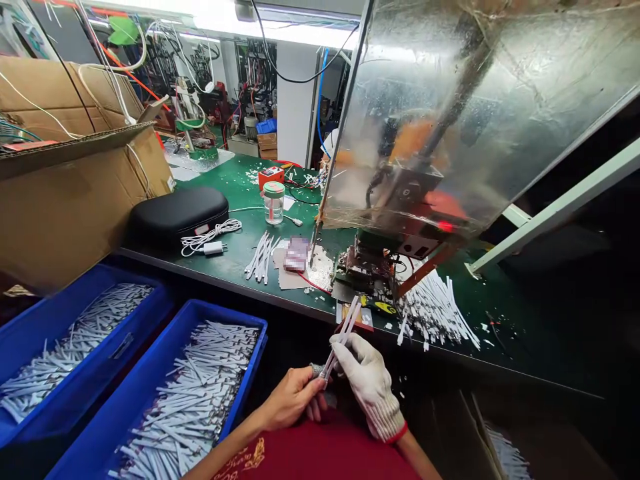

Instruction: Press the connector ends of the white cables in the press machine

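In front of my chest my two hands hold a pair of thin white strips (pixel 345 327) that look like short flat cables, tilted up to the right. My left hand (pixel 294 397), bare apart from something grey around a finger, pinches their lower ends. My right hand (pixel 367 377) wears a white knit glove with a red cuff and grips the strips higher up between thumb and fingers. Just beyond the strips' tips stands a small bench machine (pixel 367 263) behind a clear plastic shield (pixel 480 100). A yellow-and-black tool (pixel 379 305) lies at its base.
Two blue bins (pixel 263 328) full of similar strips stand at left. On the green bench (pixel 240 230) are a strip pile (pixel 437 307), a smaller bunch (pixel 261 257), a green-lidded jar (pixel 274 203), a black case (pixel 180 213) and a white charger (pixel 213 248). A cardboard box (pixel 75 207) rises at left.
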`<state>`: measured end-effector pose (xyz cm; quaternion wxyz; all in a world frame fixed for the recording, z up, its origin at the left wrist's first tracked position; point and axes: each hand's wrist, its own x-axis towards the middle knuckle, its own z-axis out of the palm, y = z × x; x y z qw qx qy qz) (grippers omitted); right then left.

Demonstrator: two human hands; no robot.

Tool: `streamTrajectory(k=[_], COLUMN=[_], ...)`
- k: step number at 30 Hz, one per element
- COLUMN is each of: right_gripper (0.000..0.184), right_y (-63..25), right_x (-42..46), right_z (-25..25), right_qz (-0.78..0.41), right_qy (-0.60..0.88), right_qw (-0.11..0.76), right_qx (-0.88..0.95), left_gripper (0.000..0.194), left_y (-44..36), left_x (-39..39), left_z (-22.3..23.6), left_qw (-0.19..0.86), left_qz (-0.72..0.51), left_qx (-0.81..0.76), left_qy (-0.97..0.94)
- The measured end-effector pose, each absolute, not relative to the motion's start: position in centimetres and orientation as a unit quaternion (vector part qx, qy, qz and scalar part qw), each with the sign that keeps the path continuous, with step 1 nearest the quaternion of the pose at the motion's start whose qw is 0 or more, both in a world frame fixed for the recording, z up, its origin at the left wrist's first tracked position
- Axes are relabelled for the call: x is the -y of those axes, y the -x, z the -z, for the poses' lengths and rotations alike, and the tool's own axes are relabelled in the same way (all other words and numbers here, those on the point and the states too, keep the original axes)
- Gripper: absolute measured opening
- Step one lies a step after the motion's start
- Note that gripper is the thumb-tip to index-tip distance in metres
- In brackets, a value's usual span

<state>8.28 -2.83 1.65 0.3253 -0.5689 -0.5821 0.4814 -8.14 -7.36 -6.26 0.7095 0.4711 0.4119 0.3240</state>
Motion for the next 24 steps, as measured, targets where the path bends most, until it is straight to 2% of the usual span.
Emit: streamTrajectory(k=[7,16,24], right_gripper=[0.039,0.042,0.041], right_y=[-11.4,-13.5,-14.5], right_x=[3.6,3.3,2.8], right_z=[-0.7,-0.9,-0.7], right_qz=[-0.489,-0.518,-0.554], right_qy=[0.587,0.585,0.562], right_qw=[0.344,0.366,0.374], right_qx=[0.545,0.505,0.487], left_gripper=[0.059,0.058,0.064], left_y=[4.7,2.3,1.9], left_x=[7.7,6.0,5.3], left_z=[7.8,6.9,6.6], left_qw=[0.74,0.673,0.769], left_qz=[-0.289,-0.272,-0.227], left_qx=[-0.402,-0.445,-0.369], left_qy=[-0.455,-0.525,-0.47])
